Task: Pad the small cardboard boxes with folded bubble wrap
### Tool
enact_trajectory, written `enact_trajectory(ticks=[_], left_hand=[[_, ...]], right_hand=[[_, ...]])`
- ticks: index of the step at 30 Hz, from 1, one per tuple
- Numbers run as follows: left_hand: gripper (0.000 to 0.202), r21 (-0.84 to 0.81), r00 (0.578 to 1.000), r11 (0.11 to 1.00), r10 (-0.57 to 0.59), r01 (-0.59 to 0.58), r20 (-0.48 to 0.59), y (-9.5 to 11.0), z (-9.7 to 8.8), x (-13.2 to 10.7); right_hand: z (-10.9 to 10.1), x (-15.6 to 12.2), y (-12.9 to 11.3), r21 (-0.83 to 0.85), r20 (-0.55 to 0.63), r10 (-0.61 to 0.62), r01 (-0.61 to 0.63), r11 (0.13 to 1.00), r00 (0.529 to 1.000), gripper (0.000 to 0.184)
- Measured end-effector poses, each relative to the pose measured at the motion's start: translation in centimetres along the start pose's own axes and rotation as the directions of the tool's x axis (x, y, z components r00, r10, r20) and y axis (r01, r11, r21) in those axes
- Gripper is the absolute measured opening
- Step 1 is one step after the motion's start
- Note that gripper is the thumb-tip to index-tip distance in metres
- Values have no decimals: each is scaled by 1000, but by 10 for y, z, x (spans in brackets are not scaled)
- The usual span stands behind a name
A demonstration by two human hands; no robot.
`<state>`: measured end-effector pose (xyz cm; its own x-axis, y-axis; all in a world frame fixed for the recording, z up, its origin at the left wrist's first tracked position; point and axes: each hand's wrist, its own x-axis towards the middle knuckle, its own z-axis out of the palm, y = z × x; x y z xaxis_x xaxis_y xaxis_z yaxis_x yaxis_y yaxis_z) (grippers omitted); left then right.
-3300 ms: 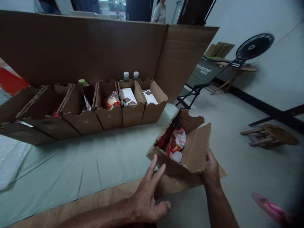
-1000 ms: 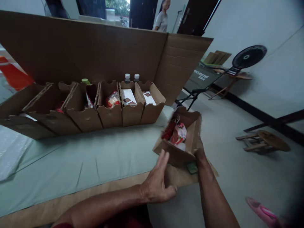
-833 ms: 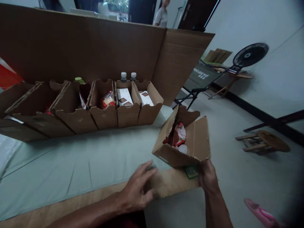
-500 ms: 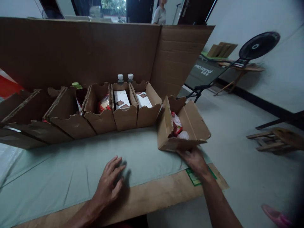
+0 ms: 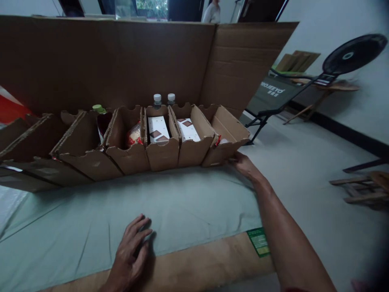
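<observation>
At the right end of the row, a cardboard bin (image 5: 231,125) stands beside its neighbour, with a bit of red packaging and something pale showing inside. My right hand (image 5: 244,165) grips this bin low at its front right corner; the fingertips are partly hidden beneath it. My left hand (image 5: 130,247) is open and holds nothing, fingers loosely spread over the pale green cloth (image 5: 182,207) near the table's front edge. Two neighbouring bins hold white boxes with brown diamond shapes, one white box (image 5: 158,129) and another white box (image 5: 188,129).
More bins continue leftward, one with a red-and-clear packet (image 5: 135,134), another with a green-capped item (image 5: 99,108). Two white-capped bottles (image 5: 157,99) stand behind. A tall cardboard panel (image 5: 121,61) backs the row. Rightward are a folding chair (image 5: 270,93), a wooden stool (image 5: 367,188) and a person (image 5: 212,13) farther back.
My right hand has moved the end bin away from me, from its angled spot near the table's right edge into line with the row. My left hand has drawn slightly back towards me.
</observation>
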<state>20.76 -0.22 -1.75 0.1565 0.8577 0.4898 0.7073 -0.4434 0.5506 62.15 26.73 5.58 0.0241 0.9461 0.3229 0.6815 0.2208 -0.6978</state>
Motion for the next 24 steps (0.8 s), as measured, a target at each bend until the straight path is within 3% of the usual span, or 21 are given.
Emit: enact_trajectory(ticks=[3,5,6,8,11,13,15,17,21,24], left_hand=[[32,-21,1000,1000,-18,18,-2,0,0,0],[32,-36,1000,999,-29,29,1,0,0,0],[32,-43,1000,999,-31,30,-3,0,0,0],[32,-53,999,998,-28,27,-16,1,1,1],[31,-66,998,997,-29,26,-50,2,2,1],[30,-73,996,997,-43,37,-76,1,4,0],[31,-78,993,996,-46,38,-105,0,7,0],[31,-78,990,997,-36,26,-133,0,7,-1],[33,-92,991,996,-9,-3,-132,3,-3,-3],[31,-132,996,991,-3,-9,-94,7,-20,3]], right_hand=[[-8,-32,-22,-68,-238,27,-45,997,971,24],[-5,-48,-56,-117,-382,-45,0,993,923,28],[0,-51,-77,-139,-356,-111,65,988,928,31],[17,-45,-120,-185,-117,-200,177,967,973,45],[46,-17,-171,-423,191,-115,187,887,975,55],[57,-2,-188,-574,223,-28,155,804,974,40],[59,-4,-192,-629,201,0,129,767,980,29],[50,-26,-186,-596,190,-22,133,792,981,28],[7,-113,-161,-428,127,-189,226,875,974,21],[-38,-183,-143,-359,75,-364,365,859,929,22]])
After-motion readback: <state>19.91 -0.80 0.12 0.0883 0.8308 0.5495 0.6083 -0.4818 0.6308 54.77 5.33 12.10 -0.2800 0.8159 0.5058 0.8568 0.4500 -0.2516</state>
